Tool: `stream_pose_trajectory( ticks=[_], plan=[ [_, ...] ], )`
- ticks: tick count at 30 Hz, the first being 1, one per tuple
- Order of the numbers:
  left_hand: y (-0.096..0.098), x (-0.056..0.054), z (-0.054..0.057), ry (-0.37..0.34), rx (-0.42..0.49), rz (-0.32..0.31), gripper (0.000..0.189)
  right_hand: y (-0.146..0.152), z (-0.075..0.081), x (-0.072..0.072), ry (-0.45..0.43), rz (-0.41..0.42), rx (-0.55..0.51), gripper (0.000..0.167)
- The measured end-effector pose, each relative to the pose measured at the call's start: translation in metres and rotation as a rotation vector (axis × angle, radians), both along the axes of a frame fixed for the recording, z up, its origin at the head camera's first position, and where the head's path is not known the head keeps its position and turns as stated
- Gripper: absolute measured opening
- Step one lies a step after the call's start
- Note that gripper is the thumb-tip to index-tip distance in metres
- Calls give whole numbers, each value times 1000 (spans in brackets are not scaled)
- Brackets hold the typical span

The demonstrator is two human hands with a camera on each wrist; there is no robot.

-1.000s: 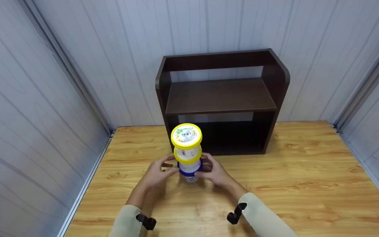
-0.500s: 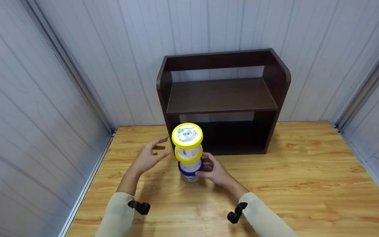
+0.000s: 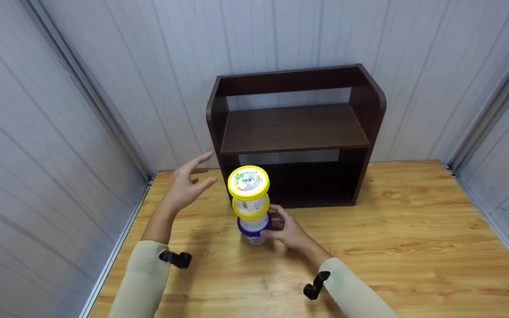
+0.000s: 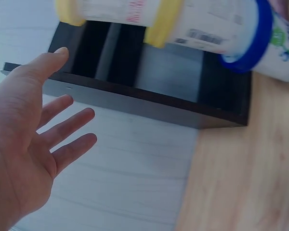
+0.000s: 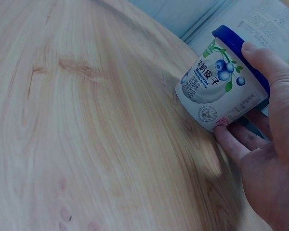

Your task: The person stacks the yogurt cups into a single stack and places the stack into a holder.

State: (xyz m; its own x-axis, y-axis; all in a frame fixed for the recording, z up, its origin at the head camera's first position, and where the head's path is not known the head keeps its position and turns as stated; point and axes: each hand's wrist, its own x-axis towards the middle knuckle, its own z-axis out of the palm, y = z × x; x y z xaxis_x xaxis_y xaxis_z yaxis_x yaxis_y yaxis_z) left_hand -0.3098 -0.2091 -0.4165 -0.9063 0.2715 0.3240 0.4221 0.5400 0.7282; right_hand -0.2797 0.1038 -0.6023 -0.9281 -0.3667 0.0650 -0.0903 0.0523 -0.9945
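Three yogurt tubs stand in an upright stack on the wooden table. At the bottom is a blue-lidded tub (image 3: 255,239) with blueberries printed on its side (image 5: 216,82). On it stands a yellow-lidded tub (image 3: 250,206), topped by another yellow-lidded tub (image 3: 248,182). My right hand (image 3: 290,230) holds the bottom tub from the right, its thumb at the blue lid and its fingers round the side in the right wrist view. To the left of the stack, my left hand (image 3: 184,185) is raised and apart from the tubs, fingers spread and holding nothing.
A dark brown two-level shelf (image 3: 298,128) stands against the panelled wall, close behind the stack. The wooden table (image 3: 413,229) extends to both sides. Grey-white panel walls (image 3: 38,145) enclose it left, right and back.
My left hand has let go of the bottom of the stack and moved up and left, away from the tubs. The right hand and the stack have stayed in place.
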Motion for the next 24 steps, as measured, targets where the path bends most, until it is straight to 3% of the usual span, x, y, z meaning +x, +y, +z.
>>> stream_pose_trajectory(
  ticks=[10, 17, 24],
  plan=[
    [-3, 0, 37, 150, 73, 46, 78, -4, -3, 1, 33, 9, 10, 79],
    [0, -3, 59, 201, 44, 65, 78, -4, -4, 2, 17, -4, -6, 79],
    [7, -12, 79, 248, 67, 85, 77, 0, -6, -1, 15, 4, 6, 78]
  ],
)
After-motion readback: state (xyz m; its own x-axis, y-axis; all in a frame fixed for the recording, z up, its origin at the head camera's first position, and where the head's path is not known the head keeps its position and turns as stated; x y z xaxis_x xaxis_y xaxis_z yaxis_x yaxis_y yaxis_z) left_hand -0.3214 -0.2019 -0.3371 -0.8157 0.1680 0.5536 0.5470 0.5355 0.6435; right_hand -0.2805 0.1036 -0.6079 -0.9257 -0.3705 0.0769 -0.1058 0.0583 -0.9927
